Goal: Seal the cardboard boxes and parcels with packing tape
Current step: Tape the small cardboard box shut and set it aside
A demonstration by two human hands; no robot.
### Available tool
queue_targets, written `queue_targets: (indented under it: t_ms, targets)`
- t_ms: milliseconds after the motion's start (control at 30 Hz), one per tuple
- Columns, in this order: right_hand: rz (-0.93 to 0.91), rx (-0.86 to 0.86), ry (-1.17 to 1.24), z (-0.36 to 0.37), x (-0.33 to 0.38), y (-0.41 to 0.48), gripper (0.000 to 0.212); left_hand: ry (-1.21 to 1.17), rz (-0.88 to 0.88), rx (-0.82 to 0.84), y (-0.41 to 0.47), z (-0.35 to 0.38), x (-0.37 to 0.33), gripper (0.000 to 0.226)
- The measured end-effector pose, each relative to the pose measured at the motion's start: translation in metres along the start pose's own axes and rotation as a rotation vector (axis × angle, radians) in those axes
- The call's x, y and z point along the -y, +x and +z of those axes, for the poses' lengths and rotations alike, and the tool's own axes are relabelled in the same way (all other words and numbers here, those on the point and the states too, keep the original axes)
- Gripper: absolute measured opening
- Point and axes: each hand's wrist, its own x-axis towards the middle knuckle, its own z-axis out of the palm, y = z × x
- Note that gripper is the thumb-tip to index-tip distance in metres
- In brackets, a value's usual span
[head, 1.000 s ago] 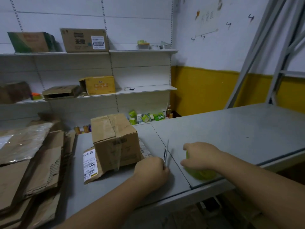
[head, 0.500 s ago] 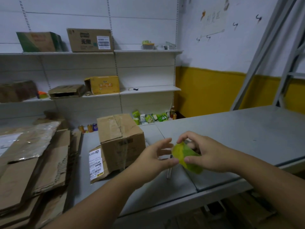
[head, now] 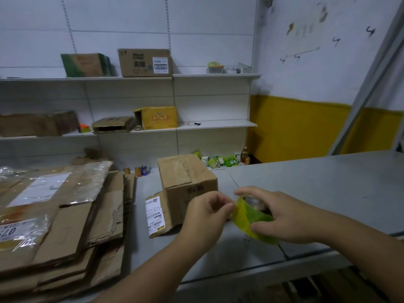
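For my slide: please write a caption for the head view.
Right hand holds the yellow-green tape roll, left hand pinches its free end, near a cardboard box on the table.

Holds both forearms out in front, left hand (head: 205,215) pinching the loose edge of the tape roll (head: 254,219) with curled fingers, right hand (head: 284,217) gripping it, thumb beneath.

yellow-green tape roll (head: 254,217), brown box (head: 185,184), grey table (head: 328,182), yellow/white wall (head: 306,84)

Parcel label (head: 19,231) perhaps "0Z", other print blurred
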Motion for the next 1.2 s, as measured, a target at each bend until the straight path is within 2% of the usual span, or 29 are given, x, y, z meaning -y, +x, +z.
queue_targets:
  t_ms: [133,267,333,467,600,700,800,933,1100,1200]
  targets:
    - [0.046,0.028,0.018,-0.005,0.016,0.003,0.052,0.04,0.085,-0.09,-0.008,-0.011,-0.013,0.008]
    - [0.08,0.076,-0.116,-0.016,0.029,0.013,0.039,-0.048,0.086,-0.145,-0.016,-0.031,-0.027,0.014]
    - [0.103,0.137,-0.094,-0.02,0.035,0.017,0.038,-0.073,0.059,-0.13,-0.021,-0.042,-0.031,0.014]
    - [0.038,0.263,0.074,-0.019,0.04,0.017,0.026,-0.318,-0.125,-0.059,-0.024,-0.061,-0.036,0.013]
    - [-0.071,0.294,0.218,-0.005,0.038,0.017,0.039,-0.382,-0.195,0.022,-0.027,-0.071,-0.045,0.013]
    - [-0.107,0.409,0.598,0.005,0.038,0.018,0.041,-0.405,-0.229,0.033,-0.025,-0.074,-0.046,0.013]
    - [-0.142,0.466,0.917,0.019,0.027,0.026,0.054,-0.444,-0.252,0.029,-0.022,-0.08,-0.046,0.013]
    - [-0.168,0.546,1.133,0.034,0.023,0.038,0.049,-0.364,-0.234,-0.024,-0.02,-0.09,-0.04,0.015]
    - [-0.244,0.533,1.242,0.045,0.029,0.049,0.045,-0.233,-0.199,-0.036,-0.02,-0.096,-0.031,0.017]
    - [-0.231,0.564,1.278,0.048,0.034,0.057,0.061,-0.187,-0.175,-0.036,-0.027,-0.098,-0.032,0.014]
